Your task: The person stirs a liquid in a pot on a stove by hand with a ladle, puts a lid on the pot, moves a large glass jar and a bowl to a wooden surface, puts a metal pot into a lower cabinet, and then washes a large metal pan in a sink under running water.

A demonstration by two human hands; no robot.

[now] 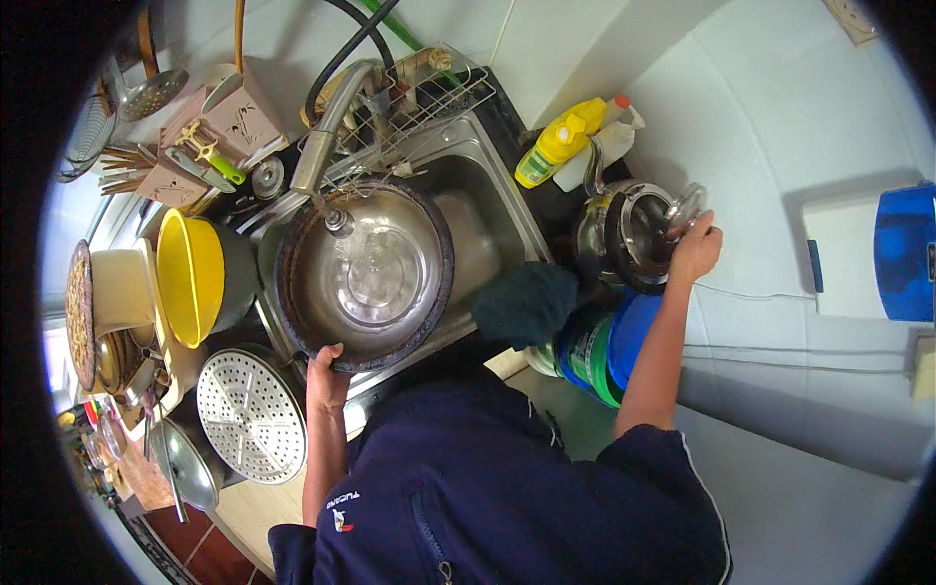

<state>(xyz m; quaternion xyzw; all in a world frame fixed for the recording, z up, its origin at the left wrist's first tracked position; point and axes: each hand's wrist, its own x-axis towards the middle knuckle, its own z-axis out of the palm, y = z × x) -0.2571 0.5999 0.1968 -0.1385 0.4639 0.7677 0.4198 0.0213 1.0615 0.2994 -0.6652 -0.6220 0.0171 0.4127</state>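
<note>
A large round metal pan with a blackened rim sits over the left part of the sink, with some water-like shine inside. My left hand grips its near rim, thumb on top. The tap reaches over the pan, its nozzle above the inside. Off to the right, my right hand holds a clear, glass-looking lid at the mouth of a stainless steel kettle. The kettle stands on the dark counter, and its dark inside shows. Fingers partly hide the lid.
A dark cloth hangs over the steel sink's front edge. A yellow bottle stands behind. Blue and green buckets are below right. Leftward are a perforated steamer plate, a yellow basin and a pot lid.
</note>
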